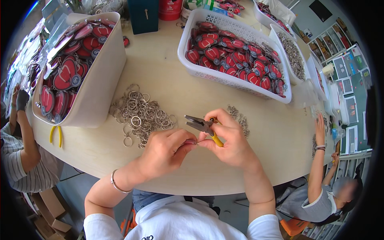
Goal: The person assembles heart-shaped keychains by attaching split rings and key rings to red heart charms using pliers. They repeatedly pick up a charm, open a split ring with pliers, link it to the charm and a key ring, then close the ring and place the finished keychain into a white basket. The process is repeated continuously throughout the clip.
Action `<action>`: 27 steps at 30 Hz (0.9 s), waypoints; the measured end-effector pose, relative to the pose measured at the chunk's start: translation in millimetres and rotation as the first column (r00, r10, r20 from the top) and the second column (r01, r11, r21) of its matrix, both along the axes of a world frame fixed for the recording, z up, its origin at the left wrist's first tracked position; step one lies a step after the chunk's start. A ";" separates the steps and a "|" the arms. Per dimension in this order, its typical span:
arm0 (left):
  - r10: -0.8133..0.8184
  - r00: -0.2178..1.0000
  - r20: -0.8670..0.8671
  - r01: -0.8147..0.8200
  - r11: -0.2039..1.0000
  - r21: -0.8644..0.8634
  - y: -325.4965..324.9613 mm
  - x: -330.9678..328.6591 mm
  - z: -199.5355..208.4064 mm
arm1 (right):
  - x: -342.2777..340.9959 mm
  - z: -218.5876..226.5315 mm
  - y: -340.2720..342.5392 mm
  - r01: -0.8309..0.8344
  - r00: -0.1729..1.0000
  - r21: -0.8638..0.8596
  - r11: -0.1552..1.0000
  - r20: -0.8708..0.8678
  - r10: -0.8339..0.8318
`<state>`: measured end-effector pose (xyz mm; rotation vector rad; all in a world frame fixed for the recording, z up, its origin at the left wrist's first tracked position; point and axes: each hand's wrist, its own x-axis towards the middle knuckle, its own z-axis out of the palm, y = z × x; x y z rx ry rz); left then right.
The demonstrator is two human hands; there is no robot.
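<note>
Pale table [160,76]: L hand [165,147] pinching thin red tag [190,141], R hand [232,142] closed round yellow-handled pliers [205,126], shirt [180,222] w/ partial lettering [148,237].

white short-sleeved T-shirt [180,218] | dark rounded lettering [147,237] on its front | blue denim bottoms [147,198] | slim silver-coloured bangle [113,182], left wrist | left hand [163,152], right hand [233,140]: ungloved

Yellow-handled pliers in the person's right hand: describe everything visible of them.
The yellow-handled pliers have grey, metallic-looking jaws, parted, with nothing visible between them, pointing toward the person's left. The bare right hand grips them, hiding much of the handles; one yellow grip shows plainly below the thumb. They are held above the pale, wooden-looking table.
</note>
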<state>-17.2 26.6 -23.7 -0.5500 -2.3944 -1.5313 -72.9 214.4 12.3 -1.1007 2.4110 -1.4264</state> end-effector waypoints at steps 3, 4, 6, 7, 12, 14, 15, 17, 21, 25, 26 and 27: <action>0.055 0.997 -0.058 -0.057 0.997 -0.043 0.2 -2.6 3.6 | -3.8 -5.4 -0.5 0.027 1.000 0.011 1.000 0.014 -0.027; 0.080 0.993 -0.088 -0.085 0.995 -0.059 0.2 -4.3 5.2 | -2.6 -7.6 -3.2 0.070 0.997 0.007 0.997 0.045 -0.071; 0.134 0.974 -0.183 -0.161 0.976 -0.143 -1.3 -5.6 3.9 | -0.1 -13.0 -9.3 0.164 0.980 -0.019 0.986 0.116 -0.161; 0.157 0.960 -0.231 -0.201 0.962 -0.182 -2.0 -6.1 2.9 | 1.2 -16.2 -12.8 0.215 0.966 -0.039 0.976 0.158 -0.206; 0.222 0.962 -0.157 -0.235 0.970 -0.066 -1.5 -5.1 0.4 | 2.6 -22.5 -16.2 0.257 0.928 -0.148 0.955 0.314 -0.201; 0.227 0.974 -0.028 -0.227 0.974 0.009 -1.8 -4.3 2.3 | 0.6 -21.6 -11.9 0.204 0.928 -0.171 0.964 0.349 -0.135; 0.215 0.976 0.023 -0.215 0.976 0.029 -2.0 -4.0 5.1 | -0.2 -21.4 -10.5 0.185 0.925 -0.168 0.968 0.363 -0.113; 0.196 0.977 0.084 -0.201 0.978 0.057 -1.5 -3.5 8.9 | -1.4 -21.0 -8.7 0.146 0.917 -0.164 0.976 0.393 -0.071; 0.177 0.978 0.111 -0.186 0.980 0.073 -0.9 -2.6 9.7 | -1.1 -20.4 -9.0 0.134 0.910 -0.154 0.979 0.411 -0.060; 0.143 0.980 0.136 -0.150 0.988 0.043 -2.7 -2.0 12.1 | -1.5 -19.9 -8.6 0.122 0.906 -0.149 0.981 0.420 -0.049; 0.135 0.979 0.152 -0.144 0.988 0.047 -2.3 -2.0 13.0 | -1.8 -20.6 -8.1 0.117 0.906 -0.153 0.981 0.421 -0.042; 0.130 0.977 0.168 -0.140 0.989 0.051 -1.8 -2.1 14.1 | -2.4 -20.7 -7.7 0.120 0.883 -0.164 0.979 0.469 -0.030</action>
